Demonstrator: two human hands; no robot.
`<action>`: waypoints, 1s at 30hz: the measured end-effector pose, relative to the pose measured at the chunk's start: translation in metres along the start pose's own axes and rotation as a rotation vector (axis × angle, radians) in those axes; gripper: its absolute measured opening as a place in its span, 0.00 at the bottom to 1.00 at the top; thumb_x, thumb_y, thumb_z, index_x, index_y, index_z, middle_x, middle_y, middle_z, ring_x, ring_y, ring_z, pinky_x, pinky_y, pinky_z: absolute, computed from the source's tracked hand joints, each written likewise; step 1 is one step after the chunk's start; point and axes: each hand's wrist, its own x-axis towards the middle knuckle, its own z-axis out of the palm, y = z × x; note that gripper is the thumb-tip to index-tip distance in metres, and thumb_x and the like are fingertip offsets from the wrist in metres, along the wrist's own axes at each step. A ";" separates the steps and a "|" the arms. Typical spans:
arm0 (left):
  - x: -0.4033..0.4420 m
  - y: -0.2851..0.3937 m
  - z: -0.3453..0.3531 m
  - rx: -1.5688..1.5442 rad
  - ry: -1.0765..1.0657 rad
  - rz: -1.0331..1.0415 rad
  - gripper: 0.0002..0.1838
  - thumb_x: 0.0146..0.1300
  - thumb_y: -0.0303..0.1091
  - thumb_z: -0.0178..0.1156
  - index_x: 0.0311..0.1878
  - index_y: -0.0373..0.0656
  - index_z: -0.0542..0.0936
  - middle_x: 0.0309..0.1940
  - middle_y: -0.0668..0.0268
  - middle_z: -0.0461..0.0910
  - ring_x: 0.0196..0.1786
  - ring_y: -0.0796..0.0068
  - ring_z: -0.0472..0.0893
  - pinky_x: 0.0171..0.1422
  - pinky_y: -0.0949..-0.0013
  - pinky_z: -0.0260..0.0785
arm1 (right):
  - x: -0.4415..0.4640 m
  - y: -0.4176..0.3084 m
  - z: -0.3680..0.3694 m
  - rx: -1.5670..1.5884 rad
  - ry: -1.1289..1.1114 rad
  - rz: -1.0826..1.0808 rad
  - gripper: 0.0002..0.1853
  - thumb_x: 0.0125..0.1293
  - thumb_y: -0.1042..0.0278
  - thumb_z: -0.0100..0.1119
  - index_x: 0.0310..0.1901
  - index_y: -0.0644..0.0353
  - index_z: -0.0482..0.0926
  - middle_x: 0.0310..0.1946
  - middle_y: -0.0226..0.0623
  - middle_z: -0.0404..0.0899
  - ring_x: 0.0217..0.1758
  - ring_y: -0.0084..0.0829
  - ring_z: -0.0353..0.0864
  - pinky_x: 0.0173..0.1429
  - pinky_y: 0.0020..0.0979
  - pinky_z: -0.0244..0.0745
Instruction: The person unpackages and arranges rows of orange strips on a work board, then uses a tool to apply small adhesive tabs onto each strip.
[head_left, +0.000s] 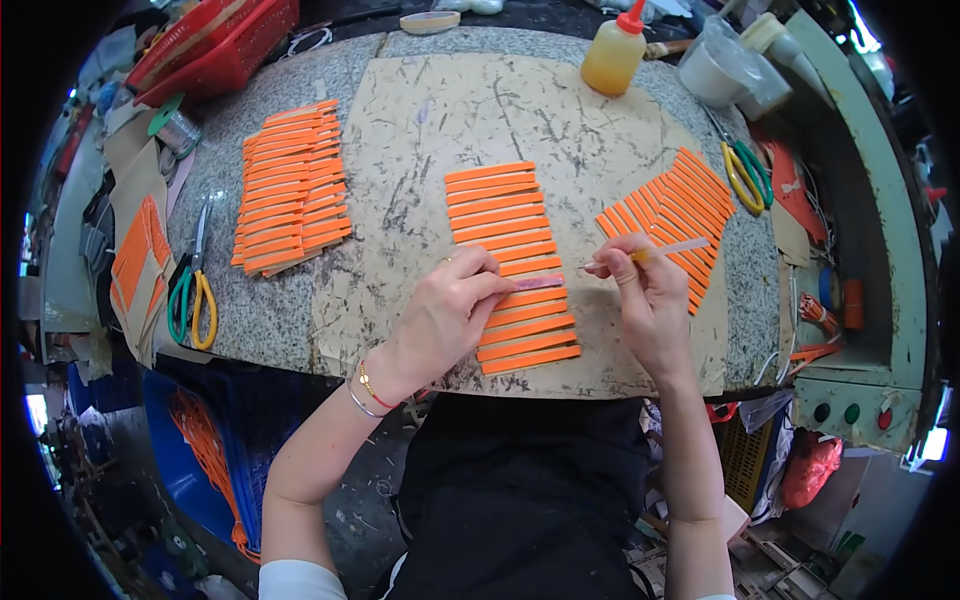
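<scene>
Left hand [447,312] pinches a pink strip [541,282] mid-frame, right hand [652,305] a stick [684,246], fingers [492,288] closed; uneven pressure could skew the strip.

No txt, brand, label, no. or sign legible. Pinkish strip [540,282] at left hand [440,312]: print, if any, too small to read. Red-capped bottle [613,60]: n/t readable. Green btn panel [868,400], lower R: lettering, if any, too blurry. Brown sheet [410,140] on desk [268,335]: dark streaks, n/t readable.
</scene>
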 end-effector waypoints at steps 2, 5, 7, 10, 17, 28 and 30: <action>0.000 0.000 0.001 0.018 -0.002 0.010 0.08 0.58 0.21 0.66 0.41 0.40 0.86 0.35 0.63 0.78 0.34 0.66 0.80 0.37 0.67 0.73 | 0.000 -0.001 0.004 -0.031 -0.011 -0.016 0.06 0.73 0.74 0.56 0.40 0.70 0.78 0.29 0.39 0.80 0.32 0.28 0.83 0.40 0.28 0.77; 0.000 0.000 0.002 0.029 0.004 0.027 0.08 0.58 0.21 0.66 0.41 0.40 0.86 0.36 0.63 0.79 0.35 0.65 0.80 0.37 0.66 0.73 | 0.000 -0.007 0.013 -0.101 -0.082 0.008 0.06 0.71 0.74 0.59 0.39 0.69 0.78 0.30 0.41 0.80 0.32 0.34 0.84 0.37 0.31 0.76; 0.000 0.000 0.003 0.029 0.006 0.030 0.08 0.58 0.21 0.66 0.41 0.41 0.86 0.36 0.63 0.79 0.36 0.65 0.80 0.38 0.66 0.74 | 0.000 -0.001 0.021 -0.151 -0.139 -0.104 0.05 0.70 0.74 0.60 0.38 0.68 0.77 0.31 0.42 0.80 0.32 0.39 0.83 0.36 0.34 0.75; 0.000 0.001 0.003 0.031 0.003 0.032 0.08 0.58 0.20 0.66 0.41 0.40 0.86 0.37 0.63 0.79 0.37 0.64 0.81 0.39 0.65 0.74 | 0.003 -0.002 0.026 -0.197 -0.174 -0.187 0.05 0.68 0.75 0.61 0.36 0.67 0.77 0.33 0.43 0.80 0.33 0.46 0.81 0.36 0.38 0.75; -0.001 0.001 0.003 0.045 0.006 0.051 0.08 0.57 0.19 0.66 0.40 0.39 0.85 0.37 0.62 0.79 0.38 0.63 0.81 0.39 0.65 0.75 | 0.006 -0.003 0.037 -0.188 -0.230 -0.211 0.05 0.68 0.73 0.61 0.36 0.66 0.77 0.32 0.44 0.80 0.33 0.47 0.80 0.37 0.40 0.74; 0.010 -0.008 0.001 -0.017 0.033 0.002 0.07 0.57 0.19 0.66 0.40 0.38 0.86 0.35 0.62 0.79 0.34 0.66 0.81 0.37 0.67 0.73 | 0.016 -0.003 0.004 -0.022 -0.026 0.023 0.06 0.73 0.75 0.54 0.40 0.70 0.77 0.31 0.42 0.82 0.34 0.32 0.85 0.43 0.27 0.79; 0.010 -0.007 0.001 -0.008 0.030 0.007 0.07 0.58 0.19 0.66 0.40 0.38 0.86 0.34 0.63 0.79 0.34 0.66 0.80 0.37 0.67 0.73 | 0.016 -0.002 0.009 -0.029 -0.030 0.012 0.06 0.72 0.75 0.55 0.40 0.69 0.77 0.31 0.43 0.82 0.34 0.35 0.85 0.42 0.29 0.79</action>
